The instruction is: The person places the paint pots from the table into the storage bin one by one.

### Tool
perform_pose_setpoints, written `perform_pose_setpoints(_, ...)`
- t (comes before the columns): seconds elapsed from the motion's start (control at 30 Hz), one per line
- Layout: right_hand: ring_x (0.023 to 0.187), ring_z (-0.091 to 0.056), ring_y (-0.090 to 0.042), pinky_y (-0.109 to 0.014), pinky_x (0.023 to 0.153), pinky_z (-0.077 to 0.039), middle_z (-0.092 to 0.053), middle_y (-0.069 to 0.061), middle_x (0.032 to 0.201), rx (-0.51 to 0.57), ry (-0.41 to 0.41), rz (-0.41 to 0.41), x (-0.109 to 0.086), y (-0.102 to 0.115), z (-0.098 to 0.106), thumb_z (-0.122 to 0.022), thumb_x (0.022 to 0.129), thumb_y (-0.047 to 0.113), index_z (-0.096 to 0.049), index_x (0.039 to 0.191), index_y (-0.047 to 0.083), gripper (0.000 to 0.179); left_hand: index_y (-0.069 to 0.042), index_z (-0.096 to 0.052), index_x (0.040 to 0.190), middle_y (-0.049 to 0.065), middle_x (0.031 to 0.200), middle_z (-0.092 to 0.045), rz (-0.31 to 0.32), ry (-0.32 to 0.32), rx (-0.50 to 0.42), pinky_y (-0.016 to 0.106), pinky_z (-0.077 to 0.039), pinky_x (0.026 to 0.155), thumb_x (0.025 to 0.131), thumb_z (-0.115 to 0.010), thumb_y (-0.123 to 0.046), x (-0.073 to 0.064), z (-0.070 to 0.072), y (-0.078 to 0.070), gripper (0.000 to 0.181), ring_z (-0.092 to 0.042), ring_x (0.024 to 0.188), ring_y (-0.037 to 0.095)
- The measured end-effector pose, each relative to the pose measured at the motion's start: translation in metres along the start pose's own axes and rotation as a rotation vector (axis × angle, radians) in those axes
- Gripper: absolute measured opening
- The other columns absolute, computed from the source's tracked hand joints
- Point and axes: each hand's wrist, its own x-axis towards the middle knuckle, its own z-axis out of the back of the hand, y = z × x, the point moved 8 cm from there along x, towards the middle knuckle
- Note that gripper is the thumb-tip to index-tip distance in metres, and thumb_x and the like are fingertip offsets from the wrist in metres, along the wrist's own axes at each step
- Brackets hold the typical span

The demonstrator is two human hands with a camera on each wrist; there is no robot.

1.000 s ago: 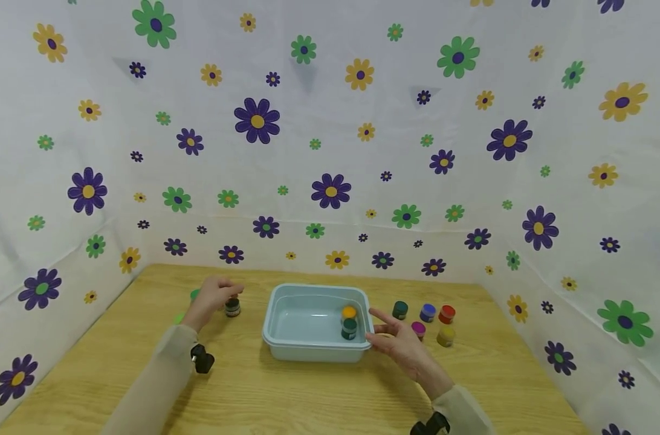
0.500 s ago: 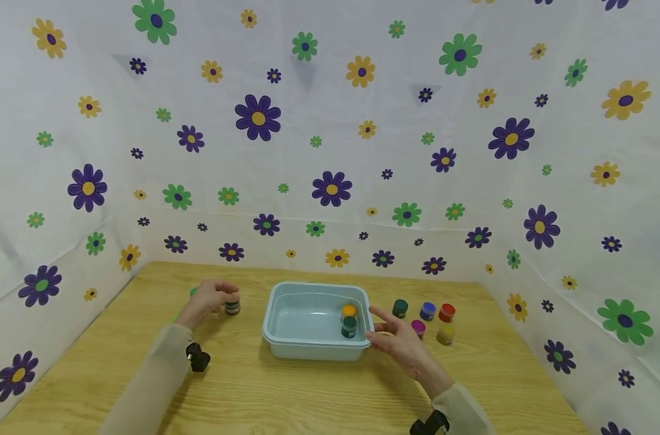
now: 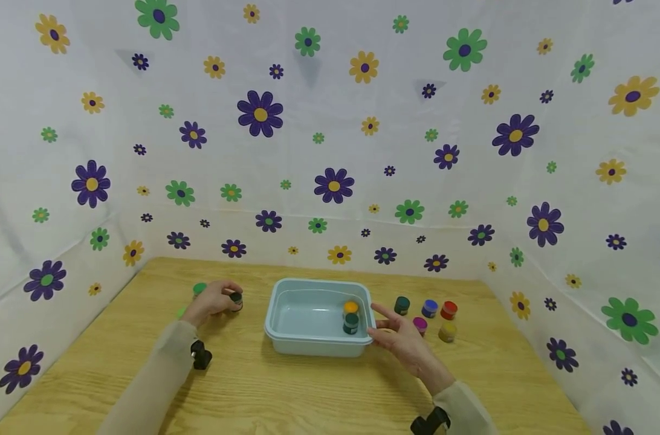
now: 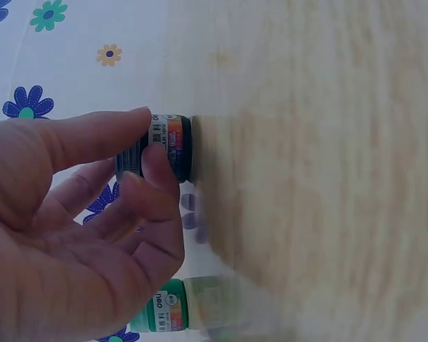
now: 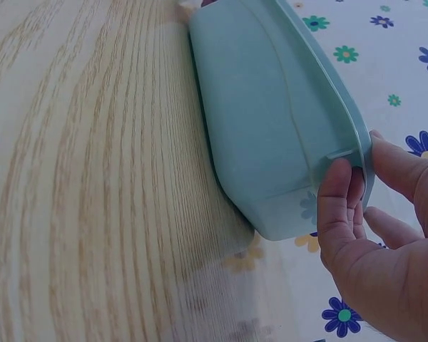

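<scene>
My left hand (image 3: 214,300) pinches a small dark paint jar (image 3: 236,301) on the left side of the table. In the left wrist view, thumb and fingers close on the sides of this labelled jar (image 4: 177,146). A light blue plastic basin (image 3: 319,347) stands in the middle, with an orange paint jar (image 3: 350,309) and a dark green paint jar (image 3: 351,324) inside at its right end. My right hand (image 3: 408,347) holds the basin's right rim. The right wrist view has the thumb at the rim and the fingers (image 5: 335,203) curled beneath it.
Behind the left hand are a green jar (image 3: 199,289) and a partly hidden light green jar (image 3: 182,312). Right of the basin stand several jars: dark green (image 3: 402,305), blue (image 3: 430,308), red (image 3: 448,310), magenta (image 3: 420,325) and yellow (image 3: 447,331). Flowered cloth (image 3: 330,157) encloses the wooden table.
My left hand has come down from above the dark jar, and its fingers now pinch the jar's sides. The right hand stays on the basin rim. The head view has tilted slightly.
</scene>
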Motion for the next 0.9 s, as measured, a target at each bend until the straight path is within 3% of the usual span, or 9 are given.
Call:
perform_pose_setpoints(0.33, 0.095, -0.058, -0.021, -0.034, 0.090, -0.058, -0.054, -0.016, 0.117, -0.007, -0.029, -0.032, -0.001, -0.005, 0.001, -0.074, 0.087, 0.015, -0.048, 0.146, 0.018, 0.065, 0.002, -0.058, 0.128, 0.021, 0.122, -0.060, 0.014, -0.040, 0.008, 0.028, -0.049, 0.065, 0.085, -0.074, -0.011, -0.001, 0.000, 0.004, 0.048, -0.056, 0.084, 0.020)
perform_pose_setpoints(0.57, 0.094, -0.058, -0.021, -0.034, 0.089, -0.058, -0.052, -0.017, 0.119, -0.003, -0.019, -0.012, -0.001, -0.003, 0.001, -0.074, 0.087, 0.014, -0.047, 0.147, 0.017, 0.066, 0.005, -0.054, 0.132, 0.027, 0.131, -0.054, -0.011, -0.049, -0.040, 0.036, -0.057, 0.079, 0.086, -0.074, -0.014, -0.003, 0.002, -0.006, 0.053, -0.059, 0.106, 0.029)
perform_pose_setpoints(0.73, 0.094, -0.059, -0.020, -0.033, 0.088, -0.058, -0.052, -0.017, 0.119, 0.001, -0.011, 0.002, 0.000, -0.001, 0.001, -0.074, 0.087, 0.015, -0.046, 0.147, 0.016, 0.066, 0.011, -0.050, 0.131, 0.030, 0.126, -0.054, -0.041, -0.047, -0.127, 0.039, -0.059, 0.087, 0.087, -0.071, -0.010, -0.004, 0.002, -0.015, 0.052, -0.062, 0.106, 0.031)
perform_pose_setpoints(0.9, 0.096, -0.059, -0.021, -0.034, 0.091, -0.057, -0.052, -0.018, 0.121, 0.003, -0.011, 0.009, 0.001, 0.000, 0.002, -0.074, 0.087, 0.016, -0.046, 0.147, 0.016, 0.067, 0.009, -0.050, 0.133, 0.029, 0.128, -0.054, -0.069, -0.107, -0.132, 0.041, -0.058, 0.091, 0.088, -0.069, -0.013, -0.003, 0.002, -0.025, 0.053, -0.062, 0.107, 0.032)
